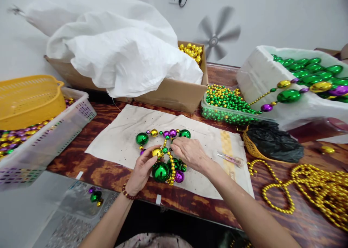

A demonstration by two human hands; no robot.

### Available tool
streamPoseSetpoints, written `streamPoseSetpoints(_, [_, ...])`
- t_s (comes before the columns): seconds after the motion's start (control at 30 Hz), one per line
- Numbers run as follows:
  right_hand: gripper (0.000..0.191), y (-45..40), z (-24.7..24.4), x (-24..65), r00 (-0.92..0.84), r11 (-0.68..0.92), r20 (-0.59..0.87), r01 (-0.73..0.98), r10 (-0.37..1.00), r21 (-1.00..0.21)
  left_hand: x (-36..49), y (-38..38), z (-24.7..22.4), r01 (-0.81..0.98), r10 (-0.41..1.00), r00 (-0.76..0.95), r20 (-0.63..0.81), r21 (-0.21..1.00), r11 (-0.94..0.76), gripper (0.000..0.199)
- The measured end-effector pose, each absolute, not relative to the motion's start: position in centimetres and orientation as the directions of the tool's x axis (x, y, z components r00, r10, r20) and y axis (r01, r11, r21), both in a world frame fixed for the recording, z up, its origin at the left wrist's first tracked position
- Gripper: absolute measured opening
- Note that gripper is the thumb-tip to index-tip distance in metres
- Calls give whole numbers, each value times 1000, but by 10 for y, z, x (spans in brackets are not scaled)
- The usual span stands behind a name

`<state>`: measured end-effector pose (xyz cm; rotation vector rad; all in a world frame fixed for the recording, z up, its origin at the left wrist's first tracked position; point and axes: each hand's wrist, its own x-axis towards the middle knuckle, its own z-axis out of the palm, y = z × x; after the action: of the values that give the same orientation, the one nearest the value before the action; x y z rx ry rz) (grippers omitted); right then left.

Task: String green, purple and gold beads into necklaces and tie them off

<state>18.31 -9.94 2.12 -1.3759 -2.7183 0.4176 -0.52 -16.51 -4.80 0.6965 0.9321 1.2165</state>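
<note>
On a white cloth (114, 139) lies a bead garland (161, 172) of shiny green, gold and purple balls in several sizes. My left hand (143, 170), with a brown bead bracelet on its wrist, pinches a gold bead (157, 152) of this garland. Close by on the right, the fingers of my right hand (187, 150) are closed together at the strand, beside a small green bead (165, 150). What they grip is hidden under the fingers. To the right on the cloth rests a pair of thread snips (231, 158).
Gold bead strings (320, 190) lie at the right. Behind stand a carton (174, 94) under a white sack (116, 48), a tub of small beads (225, 106) and a foam box (252, 66). A plastic basket (67, 124) is at left. A fan (213, 41) spins behind.
</note>
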Motion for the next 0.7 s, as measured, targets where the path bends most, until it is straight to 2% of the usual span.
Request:
streamPoseSetpoints(0.53, [36,-100,17,186,-624,596,-17,753,781,-278,-3,-164,-48,-431,976,69,-207,876,216,44])
streamPoseSetpoints(0.63, [35,-96,11,196,-559,521,-23,785,829,-336,-4,-165,-47,-426,973,72,-218,876,228,45])
streamPoseSetpoints(0.7, [31,-88,0,216,-448,403,-17,820,894,-407,-6,-166,-46,-411,969,74,-234,878,244,47])
